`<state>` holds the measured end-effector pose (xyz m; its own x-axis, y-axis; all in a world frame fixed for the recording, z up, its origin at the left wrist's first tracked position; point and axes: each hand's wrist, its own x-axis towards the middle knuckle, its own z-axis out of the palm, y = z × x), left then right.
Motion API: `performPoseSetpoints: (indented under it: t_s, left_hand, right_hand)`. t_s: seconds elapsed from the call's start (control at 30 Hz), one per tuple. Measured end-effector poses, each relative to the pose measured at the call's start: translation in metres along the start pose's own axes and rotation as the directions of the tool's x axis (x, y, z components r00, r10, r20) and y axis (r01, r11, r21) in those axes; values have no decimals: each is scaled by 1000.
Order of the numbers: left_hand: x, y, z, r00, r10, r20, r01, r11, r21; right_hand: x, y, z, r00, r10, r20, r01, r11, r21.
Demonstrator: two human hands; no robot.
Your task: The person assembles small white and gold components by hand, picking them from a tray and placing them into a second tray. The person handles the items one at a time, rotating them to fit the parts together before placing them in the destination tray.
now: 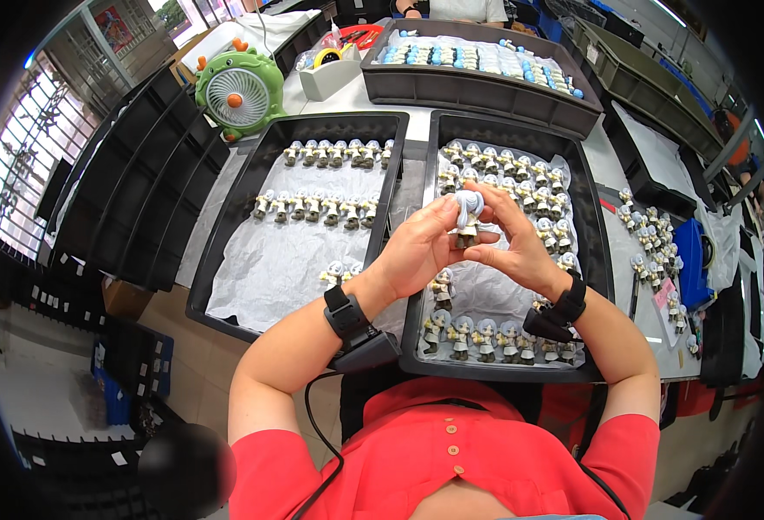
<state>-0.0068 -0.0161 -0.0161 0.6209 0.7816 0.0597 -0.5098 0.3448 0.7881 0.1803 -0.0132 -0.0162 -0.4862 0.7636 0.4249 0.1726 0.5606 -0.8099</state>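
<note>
A small figurine (468,217) with pale grey-blue hair, a whitish top and a dark base is held upright between my hands. My left hand (421,247) pinches it from the left side. My right hand (516,238) closes round it from the right, fingers near its head. Below them lies the right black tray (596,260), lined with white paper and holding rows of like figurines (486,338). The left black tray (217,269) has two rows of figurines (317,208) toward its far part and a few more (334,273) beside my left wrist.
A large brown crate (486,95) with blue-and-white pieces stands at the back, a person behind it. Left of it are a tape dispenser (328,74) and a green fan (239,91). More figurines (650,238) and a blue bin (692,260) sit at the right.
</note>
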Motion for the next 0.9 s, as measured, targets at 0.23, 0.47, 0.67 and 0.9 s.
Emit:
performPoseSetpoints:
  t_s: [0.23,0.47,0.67,0.9]
  left_hand:
    - [-1,0,1,999,1,-46,0,1000,11]
    - [-1,0,1,996,-25,-90,25,1000,-4]
    - [-1,1,0,997,-12,-82,12,1000,7]
    - [0,2,0,998,1,-66,-2,1000,-13]
  right_hand:
    - [-1,2,0,999,34,31,-34,999,19]
    - [-2,3,-1,998,42,44,-42,999,-2]
    - [-2,2,-1,997,59,51,-58,998,-25]
    - [-2,2,1,999,41,6,-41,999,-3]
